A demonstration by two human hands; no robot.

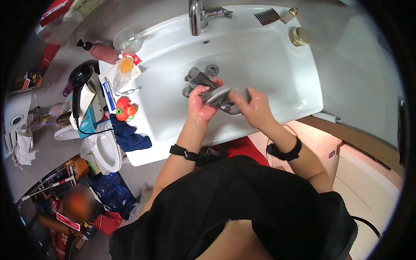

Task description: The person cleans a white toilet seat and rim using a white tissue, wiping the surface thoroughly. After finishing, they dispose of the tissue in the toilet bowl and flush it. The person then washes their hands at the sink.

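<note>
Over the basin of a white washbasin (276, 81), my left hand (203, 104) grips a bunched grey knitted cloth (224, 100), perhaps a sock. My right hand (256, 107) is at the cloth's right end, its fingers blurred by motion and curled around the fabric. Both hands look wet. More grey fabric (195, 75) hangs or lies below my left fingers, beside the metal drain (212, 69); whether it is one piece with the held cloth cannot be told. Above the basin stands a chrome faucet (195, 19).
Left rim: a red toy (123, 109), toothpaste tube (109, 96), dark blue cloth (128, 135) and clear cup (127, 40). Beyond are a pink pump bottle (103, 53), black hair dryer (79, 78) and toilet (107, 151). Right rim: a brown comb (267, 17), small bottle (289, 15) and gold-lidded jar (299, 36).
</note>
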